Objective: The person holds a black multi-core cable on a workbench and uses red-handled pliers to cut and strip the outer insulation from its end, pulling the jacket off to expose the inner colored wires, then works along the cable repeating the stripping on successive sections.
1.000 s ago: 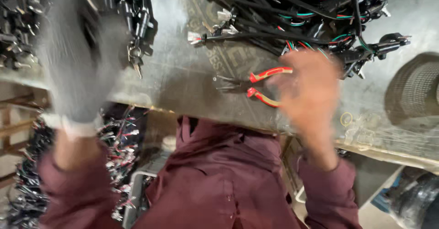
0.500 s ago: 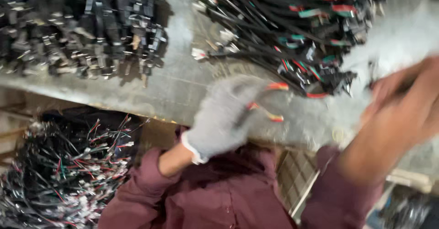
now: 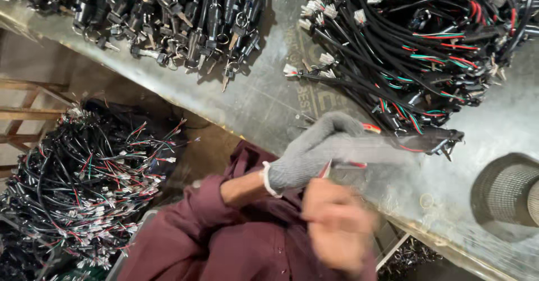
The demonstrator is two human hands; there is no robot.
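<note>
Gloves first: we see the left hand [image 3: 314,152] in a grey knit glove, stretched out flat over the metal worktable [image 3: 264,101], fingers blurred and pointing right toward the tip of a black cable harness [image 3: 432,140]. Whether those fingers have closed on anything, we cannot tell. Red plier handles [image 3: 368,128] peek out above and below the glove, so the pliers lie right under or against that hand. The bare right hand [image 3: 337,230] sits lower, near the maroon shirt [image 3: 224,247], smeared by motion; its grip we cannot tell either. The two hands are close but apart. Up the table lie a heap of black connectors [image 3: 179,23] and a big bundle of wired harnesses [image 3: 415,45].
</note>
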